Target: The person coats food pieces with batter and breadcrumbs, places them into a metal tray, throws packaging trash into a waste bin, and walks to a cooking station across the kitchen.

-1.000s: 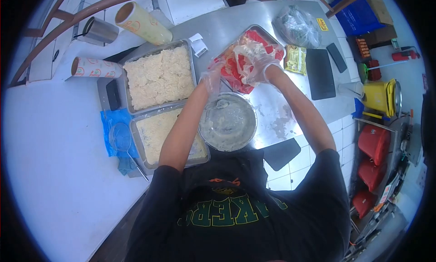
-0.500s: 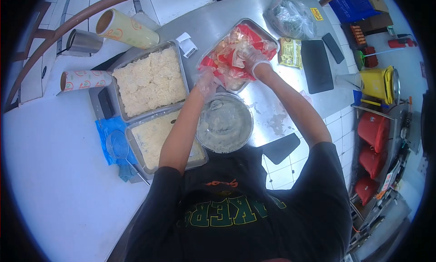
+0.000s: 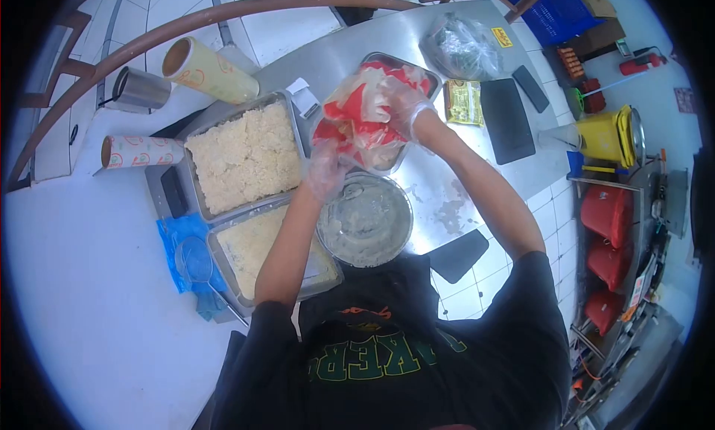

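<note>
A red and clear plastic bag (image 3: 361, 106) is bunched between both hands above a metal tray (image 3: 434, 80). My left hand (image 3: 325, 169), in a clear plastic glove, grips the bag's lower left side. My right hand (image 3: 408, 110), gloved too, is closed on its right side. What is inside the bag cannot be made out. Just below the hands stands a round metal bowl (image 3: 365, 220) with pale residue. To the left lie a tray of pale crumbly coating (image 3: 242, 158) and a second tray with a thinner pale layer (image 3: 249, 244).
Two film rolls (image 3: 212, 72) (image 3: 141, 152) and a metal cup (image 3: 141, 87) are at the left. A strainer (image 3: 195, 262) rests on blue plastic (image 3: 173, 233). At the right are a tied clear bag (image 3: 463, 49), a yellow packet (image 3: 463, 102) and a black mat (image 3: 506, 121).
The bag has been gathered up and lifted off the tray between my hands. The camera view has shifted slightly.
</note>
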`<state>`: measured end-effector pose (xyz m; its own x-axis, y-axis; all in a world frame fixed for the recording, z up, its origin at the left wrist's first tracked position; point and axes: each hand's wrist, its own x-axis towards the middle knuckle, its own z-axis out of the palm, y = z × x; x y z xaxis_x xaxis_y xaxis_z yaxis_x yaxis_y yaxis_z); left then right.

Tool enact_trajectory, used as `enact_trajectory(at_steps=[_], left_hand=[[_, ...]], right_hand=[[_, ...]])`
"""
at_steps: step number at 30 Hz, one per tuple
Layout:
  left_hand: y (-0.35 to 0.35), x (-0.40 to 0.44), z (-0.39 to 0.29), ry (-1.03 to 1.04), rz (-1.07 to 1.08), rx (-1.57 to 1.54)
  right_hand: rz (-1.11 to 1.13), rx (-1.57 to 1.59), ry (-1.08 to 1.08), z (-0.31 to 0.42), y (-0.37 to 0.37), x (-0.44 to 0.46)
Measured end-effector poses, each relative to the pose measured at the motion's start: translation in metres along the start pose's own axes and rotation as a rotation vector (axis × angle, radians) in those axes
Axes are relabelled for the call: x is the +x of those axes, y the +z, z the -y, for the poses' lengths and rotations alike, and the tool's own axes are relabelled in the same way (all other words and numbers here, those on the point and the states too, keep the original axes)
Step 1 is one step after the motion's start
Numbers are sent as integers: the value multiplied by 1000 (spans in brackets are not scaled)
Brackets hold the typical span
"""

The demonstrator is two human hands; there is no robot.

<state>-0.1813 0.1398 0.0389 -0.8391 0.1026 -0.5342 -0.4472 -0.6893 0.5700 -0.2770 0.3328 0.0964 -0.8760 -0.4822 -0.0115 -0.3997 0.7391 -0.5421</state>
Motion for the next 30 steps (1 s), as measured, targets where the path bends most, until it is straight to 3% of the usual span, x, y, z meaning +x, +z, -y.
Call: enact_trajectory(at_steps=[4, 6, 7, 8, 10, 12, 15, 16, 17, 19, 23, 26, 28, 30], left_hand=[[-50, -22, 4, 442, 132, 1023], [-27, -68, -11, -1, 121, 186], [-36, -80, -7, 1, 125, 194], [-50, -88, 1, 242, 141, 532], [-54, -118, 8, 487, 172, 869], [-31, -165, 4, 190, 256, 321], [-17, -229, 19, 90, 225, 114], [-33, -237, 32, 73, 245, 119], [-59, -237, 48, 268, 288, 522], [-89, -245, 79, 457, 392, 930], [-107, -300, 123, 259, 464, 802], [-143, -334, 158, 329, 608, 1013], [-104, -373, 167, -405, 159, 214], [-89, -390, 191, -525, 238, 287]], right_hand=[[-78, 94, -117, 32, -21, -25], [-91, 63, -130, 48, -31, -42], [-120, 155, -178, 58, -43, -52], [-148, 247, -223, 72, -57, -64], [-161, 384, -216, 101, -81, -95], [-180, 339, -132, 127, -99, -133], [-131, 309, -51, 152, -99, -191], [-118, 249, -51, 161, -96, -213], [-164, 218, -69, 165, -87, -237], [-220, 191, 25, 189, -66, -287], [-323, 39, 75, 189, 3, -382], [-307, 94, 235, 222, 29, -449], [-269, 141, 409, 235, 45, -490], [-345, 128, 491, 235, 58, -533]])
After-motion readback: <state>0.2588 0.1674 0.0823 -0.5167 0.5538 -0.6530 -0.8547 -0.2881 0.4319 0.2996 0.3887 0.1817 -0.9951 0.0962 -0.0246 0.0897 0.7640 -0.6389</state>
